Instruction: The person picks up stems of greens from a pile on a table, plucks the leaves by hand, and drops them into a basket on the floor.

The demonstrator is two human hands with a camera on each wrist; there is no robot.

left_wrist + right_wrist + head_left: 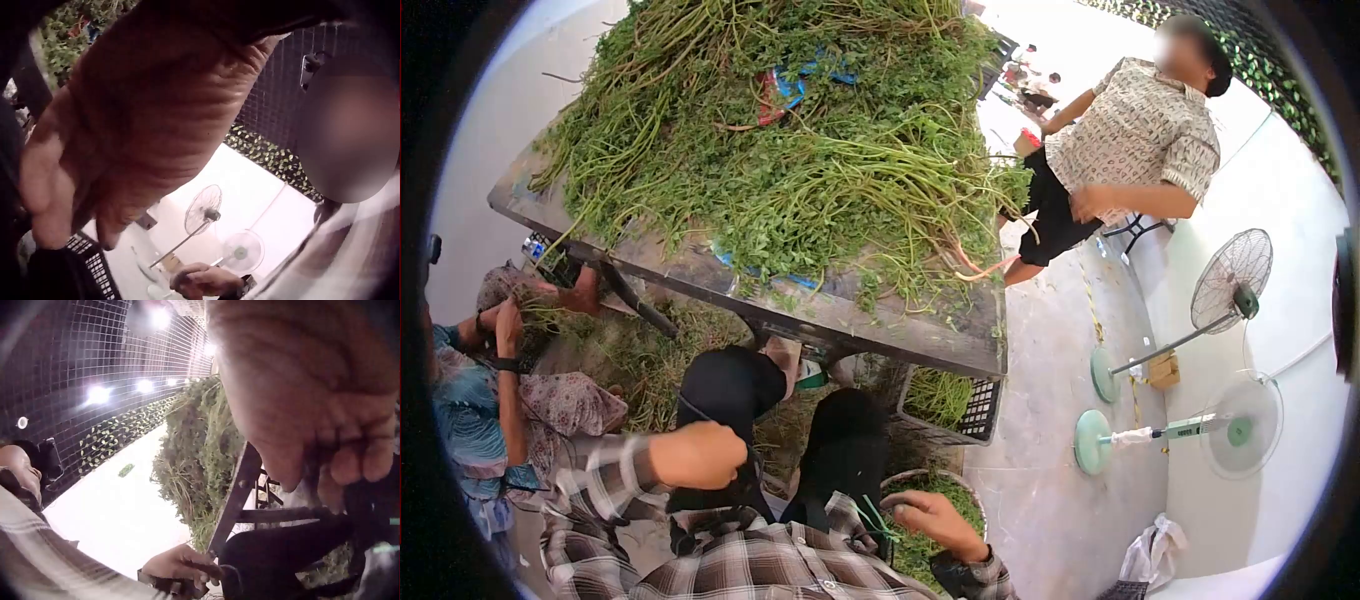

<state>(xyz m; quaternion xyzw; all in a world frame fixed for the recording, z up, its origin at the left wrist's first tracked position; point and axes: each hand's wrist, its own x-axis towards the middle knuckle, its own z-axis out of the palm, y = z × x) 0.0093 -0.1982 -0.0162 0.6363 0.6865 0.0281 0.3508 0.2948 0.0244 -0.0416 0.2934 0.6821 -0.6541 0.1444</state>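
My left hand [700, 455] is raised over my thigh, fingers loosely bent; nothing is visible in it. The left wrist view shows its palm [150, 125] close up, with the fingers pointing down. Lower right, my right hand [940, 520] hovers at the lap, fingers slightly bent, beside thin green strips [870, 515]. In the right wrist view, the fingers of this hand [312, 406] point down, and no object shows between them. Long-stemmed green plants [830, 190] lie piled on the table [800, 318] beyond both hands.
A black crate [978, 410] with stems stands under the table's right corner, and a round basket [975, 497] of greens is by my right hand. One person [1140, 150] stands at right; another [480, 400] sits at left. Two fans [1240, 300] stand at right.
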